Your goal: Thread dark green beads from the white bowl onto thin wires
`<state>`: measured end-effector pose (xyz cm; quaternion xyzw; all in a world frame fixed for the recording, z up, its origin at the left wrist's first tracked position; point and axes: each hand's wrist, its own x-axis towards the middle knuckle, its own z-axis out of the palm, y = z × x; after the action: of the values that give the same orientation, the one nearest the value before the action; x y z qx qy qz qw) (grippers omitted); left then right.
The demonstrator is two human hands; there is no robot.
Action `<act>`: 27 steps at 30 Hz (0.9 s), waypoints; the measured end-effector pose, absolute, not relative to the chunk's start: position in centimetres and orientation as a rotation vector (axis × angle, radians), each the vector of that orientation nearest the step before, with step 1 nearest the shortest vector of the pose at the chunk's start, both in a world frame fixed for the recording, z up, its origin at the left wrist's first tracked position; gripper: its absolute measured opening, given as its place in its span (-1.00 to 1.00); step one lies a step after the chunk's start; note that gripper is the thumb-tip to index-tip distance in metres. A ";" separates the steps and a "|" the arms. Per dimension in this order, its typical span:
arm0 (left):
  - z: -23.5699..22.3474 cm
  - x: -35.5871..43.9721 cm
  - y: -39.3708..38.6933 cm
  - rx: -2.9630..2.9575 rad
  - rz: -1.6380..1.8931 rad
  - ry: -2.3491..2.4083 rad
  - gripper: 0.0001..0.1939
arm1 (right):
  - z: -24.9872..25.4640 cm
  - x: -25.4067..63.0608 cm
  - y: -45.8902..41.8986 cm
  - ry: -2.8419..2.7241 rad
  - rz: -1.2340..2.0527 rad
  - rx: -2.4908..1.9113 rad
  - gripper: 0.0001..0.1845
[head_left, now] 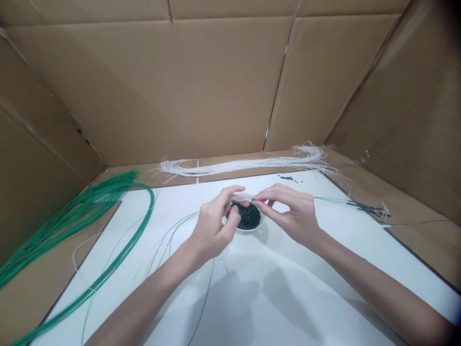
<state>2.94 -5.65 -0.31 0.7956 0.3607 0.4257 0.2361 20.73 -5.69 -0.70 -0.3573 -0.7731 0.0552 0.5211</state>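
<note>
A small white bowl (248, 230) full of tiny dark green beads (249, 217) stands between my hands. Over its far rim, my right hand (291, 211) pinches a thin pale wire (242, 200), with a tiny dark bit at the fingertips. My left hand (216, 222) curls around the bowl's left side, its fingers bent on the same wire; exactly which of them grip it is partly hidden. Thin green wires (183, 221) trail away to the left, behind my left wrist.
White wires (234, 166) lie along the back cardboard wall. A green wire bundle (72, 216) and a large green coil (139, 230) are at left. Loose beads (288, 178) lie at the back right; dark-ended strands (369, 208) rest at right. Cardboard walls (223, 81) enclose the white board.
</note>
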 end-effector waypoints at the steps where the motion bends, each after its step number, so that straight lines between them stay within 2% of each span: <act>1: -0.2 2.8 -5.6 2.126 1.112 0.990 -0.65 | -0.6 20.8 -5.6 -1.858 0.172 -0.874 -0.91; 11: -0.3 2.7 -5.4 2.104 0.837 0.944 -0.59 | -0.5 21.0 -5.1 -1.954 0.413 -0.866 -0.93; 20: -0.9 2.8 -4.9 2.028 0.791 1.012 -0.63 | -0.8 20.9 -4.7 -2.009 0.415 -0.976 -0.85; 27: -0.9 2.8 -4.3 2.003 0.777 1.041 -0.70 | -1.1 21.3 -4.3 -2.082 0.292 -0.993 -0.79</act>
<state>2.75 -4.31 -0.85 0.7801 0.4052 0.3027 0.3682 21.27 -4.29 -1.09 -0.3921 -0.8218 0.1151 0.3971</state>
